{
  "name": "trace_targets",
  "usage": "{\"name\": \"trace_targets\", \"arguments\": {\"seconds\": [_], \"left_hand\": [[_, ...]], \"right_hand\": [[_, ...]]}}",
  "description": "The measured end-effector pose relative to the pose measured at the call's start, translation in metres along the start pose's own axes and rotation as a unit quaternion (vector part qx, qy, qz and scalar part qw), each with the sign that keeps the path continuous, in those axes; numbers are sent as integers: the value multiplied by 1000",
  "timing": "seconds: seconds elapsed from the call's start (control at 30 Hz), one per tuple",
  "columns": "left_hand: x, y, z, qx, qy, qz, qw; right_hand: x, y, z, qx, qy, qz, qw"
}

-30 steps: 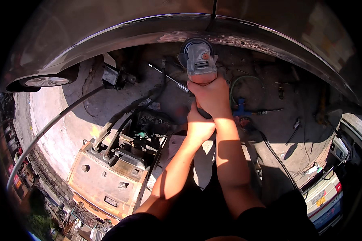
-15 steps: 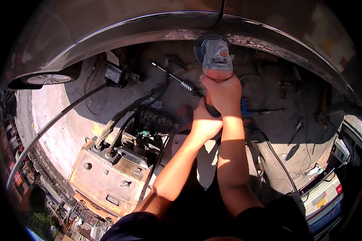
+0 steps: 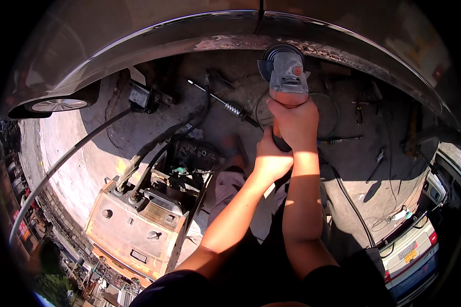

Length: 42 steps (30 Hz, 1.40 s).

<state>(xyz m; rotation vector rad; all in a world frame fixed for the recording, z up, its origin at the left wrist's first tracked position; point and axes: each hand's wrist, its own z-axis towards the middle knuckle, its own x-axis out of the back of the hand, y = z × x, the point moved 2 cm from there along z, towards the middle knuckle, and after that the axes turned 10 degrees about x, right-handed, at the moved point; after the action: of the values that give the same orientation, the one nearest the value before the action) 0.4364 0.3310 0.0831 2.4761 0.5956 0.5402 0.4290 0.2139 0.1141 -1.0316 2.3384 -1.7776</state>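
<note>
Both my hands grip an orange and grey angle grinder (image 3: 288, 77). My right hand (image 3: 298, 123) wraps round its body just behind the metal head. Behind it, my left hand (image 3: 271, 156) is closed on the dark rear part of the grinder. The grinder's disc and guard lie against or very close to the lower sill (image 3: 338, 55) of a dark car (image 3: 164, 30); whether they touch, I cannot tell. Along the sill by the disc, the surface is rough, pale and scraped.
An orange-topped machine (image 3: 133, 225) with thick cables stands at the lower left. A spring-coiled rod tool (image 3: 233, 109), a black-handled screwdriver (image 3: 360, 115) and other tools lie on the concrete. A black cable (image 3: 353, 204) runs at the right. A white vehicle (image 3: 410, 256) stands at lower right.
The grinder and both hands have shifted slightly to the right along the sill. The view has also moved a little. Both hands keep their grip.
</note>
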Motion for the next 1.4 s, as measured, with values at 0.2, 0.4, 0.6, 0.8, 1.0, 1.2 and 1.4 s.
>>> {"name": "trace_targets", "arguments": {"seconds": [0.2,0.4,0.6,0.8,1.0,1.2,1.4], "left_hand": [[-5,-16,16,-50,-24,-120,991],[-60,5,0,-30,-6,-19,999],[-42,0,8,-35,-46,-140,988],[-80,1,-5,-37,-14,-60,997],[-40,0,7,-50,-42,-156,986],[-63,16,-9,9,-33,-62,997],[-46,24,-9,29,-38,-89,995]], "right_hand": [[-11,0,5,32,-17,-22,999],[54,23,12,23,43,-11,999],[27,11,15,34,-21,-26,999],[68,25,11,37,30,-17,999],[28,6,10,25,-6,-77,997],[61,26,17,14,6,-5,1000],[49,9,13,21,-13,-17,1000]]}}
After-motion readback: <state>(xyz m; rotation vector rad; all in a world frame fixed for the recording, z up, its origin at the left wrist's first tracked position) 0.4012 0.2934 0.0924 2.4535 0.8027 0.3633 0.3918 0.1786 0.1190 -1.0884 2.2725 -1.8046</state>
